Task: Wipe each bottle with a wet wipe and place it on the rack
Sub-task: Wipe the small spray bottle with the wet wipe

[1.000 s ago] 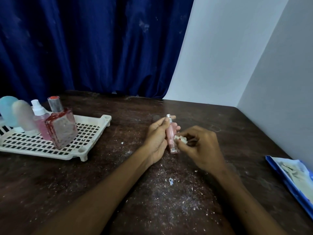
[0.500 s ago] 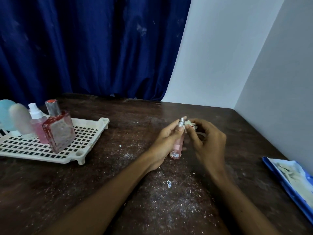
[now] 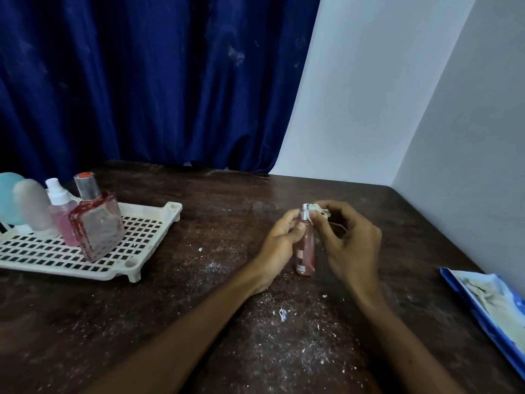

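Head view, nearest first: two bare forearms reached forward over a dark, scuffed table (image 3: 159, 331) speckled with pale crumbs (image 3: 281, 314). At the right edge lay a blue pack of wipes (image 3: 494, 305), part of it out of frame.

Further out, both hands met round a slim pink bottle (image 3: 308, 247). The bottle stood close to upright, its long axis running up and down, silver cap on top and base low near the table; whether the base touched the wood could not be told. The left hand (image 3: 279, 241) held its body from the left, fingers and thumb curled round it. The right hand (image 3: 350, 244) came in from the right and pinched a crumpled wet wipe (image 3: 319, 211) between thumb and fingertips, pressing it to the cap, so the wiping looked to be at the top end.

The rack (image 3: 147, 245) sat well apart to the left, with open grid on its near right part. The left hand was the nearer to it, so the bottle would most likely travel leftward.

On the rack's far left stood a square bottle (image 3: 98, 227), a spray bottle (image 3: 61, 213), a frosted bottle (image 3: 31, 204) and a blue bottle (image 3: 8, 199), crowded together.

Behind hung a dark blue curtain (image 3: 142, 81).
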